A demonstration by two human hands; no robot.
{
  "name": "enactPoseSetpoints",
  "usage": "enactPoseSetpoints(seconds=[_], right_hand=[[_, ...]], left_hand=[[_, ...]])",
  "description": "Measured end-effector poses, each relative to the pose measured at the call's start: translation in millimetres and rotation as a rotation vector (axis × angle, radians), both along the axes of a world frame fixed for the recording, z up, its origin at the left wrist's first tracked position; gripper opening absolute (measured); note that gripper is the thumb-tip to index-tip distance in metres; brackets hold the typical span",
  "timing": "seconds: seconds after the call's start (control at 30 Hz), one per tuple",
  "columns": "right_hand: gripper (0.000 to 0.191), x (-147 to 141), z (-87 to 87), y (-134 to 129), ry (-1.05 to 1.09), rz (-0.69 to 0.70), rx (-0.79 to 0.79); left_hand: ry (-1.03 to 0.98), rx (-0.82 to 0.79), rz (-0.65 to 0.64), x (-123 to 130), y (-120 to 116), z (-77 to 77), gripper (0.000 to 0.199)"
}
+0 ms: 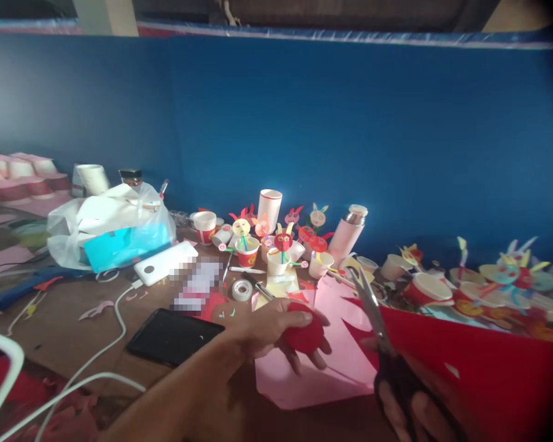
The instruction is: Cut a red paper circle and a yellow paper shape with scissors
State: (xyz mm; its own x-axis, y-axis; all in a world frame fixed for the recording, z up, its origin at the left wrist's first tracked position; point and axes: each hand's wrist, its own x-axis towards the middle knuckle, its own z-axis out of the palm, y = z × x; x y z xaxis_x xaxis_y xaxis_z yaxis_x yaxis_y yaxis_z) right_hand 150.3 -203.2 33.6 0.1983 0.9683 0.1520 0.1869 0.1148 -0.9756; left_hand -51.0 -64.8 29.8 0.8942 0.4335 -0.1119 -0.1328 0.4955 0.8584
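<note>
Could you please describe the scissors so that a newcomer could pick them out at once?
Find the blue backdrop, then the table before it. On the near side, find the right hand, beside the pink paper. The scissors it holds have shiny metal blades and dark handles, unlike the paper nearby.

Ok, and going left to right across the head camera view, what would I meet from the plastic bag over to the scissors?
Plastic bag, white power bank, roll of tape, left hand holding a red paper disc, scissors held in the right hand.
</note>
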Motion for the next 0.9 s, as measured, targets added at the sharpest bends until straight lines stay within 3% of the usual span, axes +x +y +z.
enactPoseSetpoints(seconds=[0.13,0.3,0.4,0.57,0.73,0.9], right_hand=[[0.041,9.7,6.4,13.8,0.048,-0.051,0.080],[0.036,32.2,6.7,27.0,0.111,-0.114,-0.006],[0.040,43.2,1.6,30.0,0.193,-0.081,-0.058],[0.049,59.5,-6.1,34.0,0.326,-0.011,-0.008],[0.055,67.2,8.3,23.5,0.260,-0.117,0.075],[0.056,68.8,13.7,-1.6,0.158,-0.175,0.111]], left_hand=[[-0.018,-0.025,0.163,-3.1,2.5,0.3,0.032],[-0.021,-0.028,0.278,4.1,3.5,-5.3,0.031],[-0.003,0.003,0.319,9.2,4.7,-8.4,0.028],[0.040,0.053,0.360,11.5,6.3,-9.5,0.027],[0.136,0.109,0.404,14.3,3.6,-9.8,0.033],[0.280,0.286,0.457,24.1,-0.4,-10.6,0.038]])
